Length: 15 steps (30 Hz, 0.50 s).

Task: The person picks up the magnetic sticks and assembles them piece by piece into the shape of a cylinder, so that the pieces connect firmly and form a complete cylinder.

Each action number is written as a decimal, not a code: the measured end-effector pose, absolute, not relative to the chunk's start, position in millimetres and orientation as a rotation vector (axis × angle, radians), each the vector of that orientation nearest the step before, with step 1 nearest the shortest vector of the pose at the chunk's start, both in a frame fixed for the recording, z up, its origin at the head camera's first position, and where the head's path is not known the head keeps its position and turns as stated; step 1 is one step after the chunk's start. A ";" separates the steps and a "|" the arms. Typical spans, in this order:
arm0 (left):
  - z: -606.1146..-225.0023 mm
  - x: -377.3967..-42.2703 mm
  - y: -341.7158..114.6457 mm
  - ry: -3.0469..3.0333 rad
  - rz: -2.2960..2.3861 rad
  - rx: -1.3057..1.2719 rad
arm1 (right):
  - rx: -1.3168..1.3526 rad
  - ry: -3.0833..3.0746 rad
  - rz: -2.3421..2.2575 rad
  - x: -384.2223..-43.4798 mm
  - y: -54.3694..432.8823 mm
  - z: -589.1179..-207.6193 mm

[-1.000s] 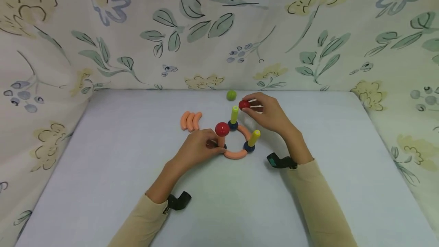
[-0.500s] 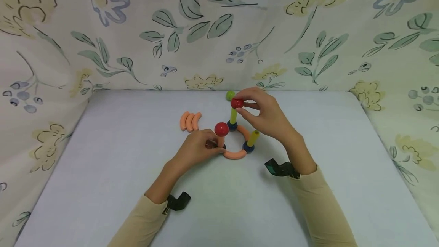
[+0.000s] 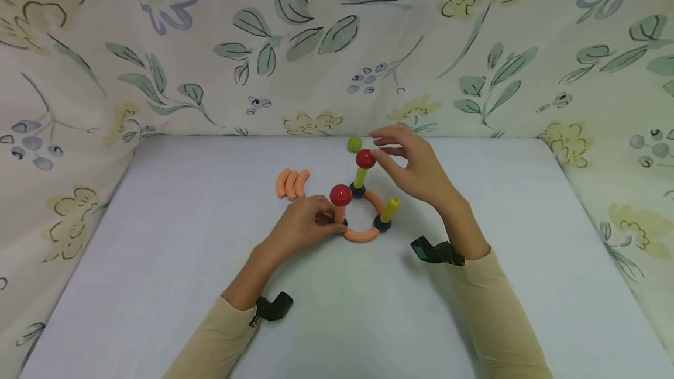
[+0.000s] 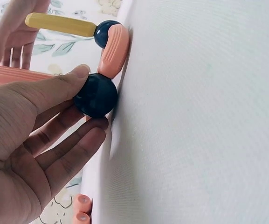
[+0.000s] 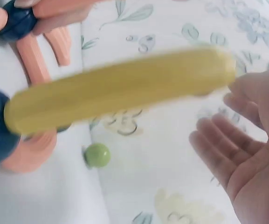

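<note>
A ring of curved peach rods point(image 3: 361, 235) joined by dark blue balls lies on the table, with rods standing up from it. My left hand point(image 3: 302, 221) pinches the dark blue ball point(image 4: 96, 95) at the ring's left, thumb above and fingers below. From that ball rises a peach rod topped by a red ball point(image 3: 340, 195). Another red ball point(image 3: 365, 158) sits on top of the far yellow-green rod point(image 3: 360, 178). My right hand point(image 3: 416, 165) is just right of it, fingers spread, thumb tip at the ball's edge. The right-hand yellow rod point(image 3: 390, 210) has a bare top.
Several curved peach rods point(image 3: 292, 183) lie side by side, left of the ring. A green ball point(image 3: 355, 144) rests near the table's back edge. Floral cloth point(image 3: 316, 45) hangs behind the white table point(image 3: 184, 221).
My right hand has brought the second red ball left onto the far yellow-green rod, then loosened its fingers from it. The left hand has kept its hold on the dark blue ball.
</note>
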<state>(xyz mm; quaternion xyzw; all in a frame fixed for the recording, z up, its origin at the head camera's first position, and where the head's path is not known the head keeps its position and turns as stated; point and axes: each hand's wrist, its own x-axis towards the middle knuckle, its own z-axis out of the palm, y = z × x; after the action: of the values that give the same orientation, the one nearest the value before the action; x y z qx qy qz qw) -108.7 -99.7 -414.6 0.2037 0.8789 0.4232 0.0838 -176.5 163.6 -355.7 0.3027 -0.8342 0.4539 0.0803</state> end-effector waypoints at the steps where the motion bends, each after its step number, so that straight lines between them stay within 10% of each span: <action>1: -414.8 -109.0 -99.7 2.620 1.266 0.605 | 0.854 -2.505 1.367 -179.8 167.5 -358.7; 15: -421.3 -105.9 -91.4 2.618 1.230 0.639 | 0.571 -2.717 1.355 -197.9 196.3 -402.3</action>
<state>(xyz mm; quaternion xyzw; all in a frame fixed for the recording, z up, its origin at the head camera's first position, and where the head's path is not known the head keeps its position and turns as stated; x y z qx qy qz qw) -105.9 -91.4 -421.3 0.2149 0.8802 0.4136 0.0896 -197.9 196.3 -402.3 0.1849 -0.8792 0.4384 0.0261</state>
